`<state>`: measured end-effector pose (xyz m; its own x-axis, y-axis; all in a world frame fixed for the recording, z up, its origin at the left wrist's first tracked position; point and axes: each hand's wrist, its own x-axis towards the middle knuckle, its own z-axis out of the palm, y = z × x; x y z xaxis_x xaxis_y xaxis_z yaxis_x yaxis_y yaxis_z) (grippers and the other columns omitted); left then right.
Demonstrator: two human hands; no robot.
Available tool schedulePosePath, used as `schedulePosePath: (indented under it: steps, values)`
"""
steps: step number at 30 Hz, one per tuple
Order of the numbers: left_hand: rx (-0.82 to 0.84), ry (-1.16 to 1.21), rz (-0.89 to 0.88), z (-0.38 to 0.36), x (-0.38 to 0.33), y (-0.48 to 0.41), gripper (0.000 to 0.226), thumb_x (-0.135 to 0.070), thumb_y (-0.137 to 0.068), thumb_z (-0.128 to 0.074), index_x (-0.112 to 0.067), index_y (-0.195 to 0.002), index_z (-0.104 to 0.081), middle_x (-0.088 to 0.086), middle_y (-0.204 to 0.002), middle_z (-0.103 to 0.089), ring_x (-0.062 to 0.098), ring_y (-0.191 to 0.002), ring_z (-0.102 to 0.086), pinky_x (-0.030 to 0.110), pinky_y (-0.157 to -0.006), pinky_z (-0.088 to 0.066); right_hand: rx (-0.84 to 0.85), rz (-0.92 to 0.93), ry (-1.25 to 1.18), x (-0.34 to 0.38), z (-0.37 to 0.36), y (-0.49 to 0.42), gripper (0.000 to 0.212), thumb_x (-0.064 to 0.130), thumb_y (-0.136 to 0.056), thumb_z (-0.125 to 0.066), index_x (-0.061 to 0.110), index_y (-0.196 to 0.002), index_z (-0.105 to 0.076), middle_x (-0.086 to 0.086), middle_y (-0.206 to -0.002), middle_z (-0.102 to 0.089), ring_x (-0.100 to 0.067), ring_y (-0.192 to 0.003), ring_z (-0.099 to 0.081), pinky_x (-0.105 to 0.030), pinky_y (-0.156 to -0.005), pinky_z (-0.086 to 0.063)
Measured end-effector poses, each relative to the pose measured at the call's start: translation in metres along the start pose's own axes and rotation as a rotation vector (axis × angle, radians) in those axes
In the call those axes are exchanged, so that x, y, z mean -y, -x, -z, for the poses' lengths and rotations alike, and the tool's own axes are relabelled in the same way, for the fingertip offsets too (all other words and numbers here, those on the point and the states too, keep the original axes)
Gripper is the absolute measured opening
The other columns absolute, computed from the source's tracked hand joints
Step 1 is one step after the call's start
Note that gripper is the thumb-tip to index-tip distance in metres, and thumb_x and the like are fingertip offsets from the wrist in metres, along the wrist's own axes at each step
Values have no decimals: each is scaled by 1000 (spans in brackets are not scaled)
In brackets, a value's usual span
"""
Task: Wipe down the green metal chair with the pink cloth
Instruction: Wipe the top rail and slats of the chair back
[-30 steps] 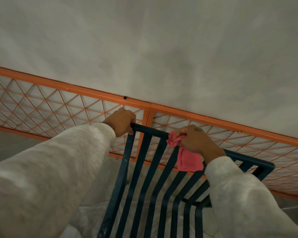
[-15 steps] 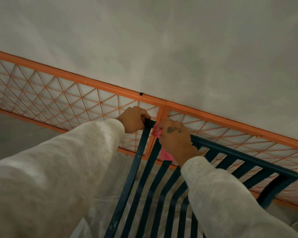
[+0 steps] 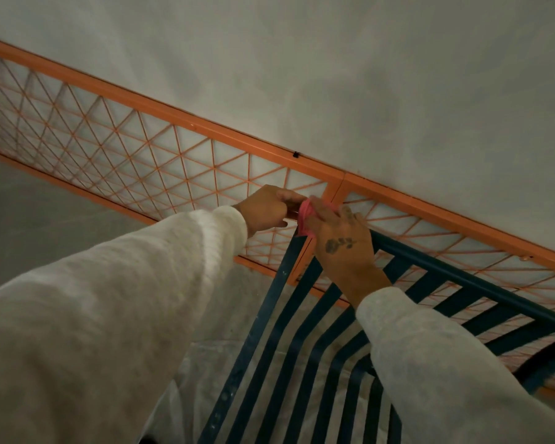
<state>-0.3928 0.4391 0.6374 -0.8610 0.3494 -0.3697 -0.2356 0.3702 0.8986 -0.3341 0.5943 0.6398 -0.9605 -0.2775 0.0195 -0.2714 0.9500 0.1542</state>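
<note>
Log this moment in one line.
right hand: holds pink cloth on green chair top corner | left hand: curled beside cloth, grip unclear

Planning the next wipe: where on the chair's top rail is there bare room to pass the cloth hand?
Free: the top rail right of the right hand, bare to the picture's edge, between the orange lattice behind and the slats below. Crowded: the rail's left corner, where left hand, pink cloth and right hand bunch together.

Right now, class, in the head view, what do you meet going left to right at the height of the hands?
Left sleeve → left hand → cloth → right hand → chair rail.
</note>
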Motion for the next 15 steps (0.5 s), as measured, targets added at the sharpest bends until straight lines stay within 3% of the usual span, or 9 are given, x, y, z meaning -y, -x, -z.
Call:
schedulePosePath:
  steps: [5, 11, 13, 15]
  values:
    - [-44, 134, -8, -5, 12, 8, 57, 16, -83, -42, -14, -125, -65, 1, -115, -72, 9, -108, -67, 33, -97, -52, 7, 56, 79, -2, -9, 5, 74, 6, -88, -57, 26, -152, -28, 4, -166, -6, -41, -136, -33, -47, -103, -35]
    - [-34, 133, 75, -11, 35, 22, 57, 16, -84, -38, -9, -130, -60, 6, -124, -68, 15, -117, -62, 33, -99, -48, -138, 43, 24, 2, -27, 11, 58, -3, -70, -69, 16, -125, -64, -5, -157, -37, -44, -109, -57, -47, -85, -47]
    - [-40, 152, 106, -14, 43, 26, 60, 18, -81, -36, -9, -129, -61, 5, -123, -68, 15, -116, -62, 37, -102, -48, -170, 43, -50, 4, -31, 10, 61, -6, -66, -71, 16, -123, -65, -5, -155, -41, -42, -106, -59, -48, -84, -50]
    - [-49, 174, 123, -16, 49, 29, 60, 19, -81, -35, -9, -127, -62, 6, -122, -68, 16, -115, -63, 38, -102, -48, -180, 42, -188, 6, -32, 10, 61, -3, -75, -67, 18, -132, -58, -6, -153, -42, -40, -114, -57, -53, -96, -48]
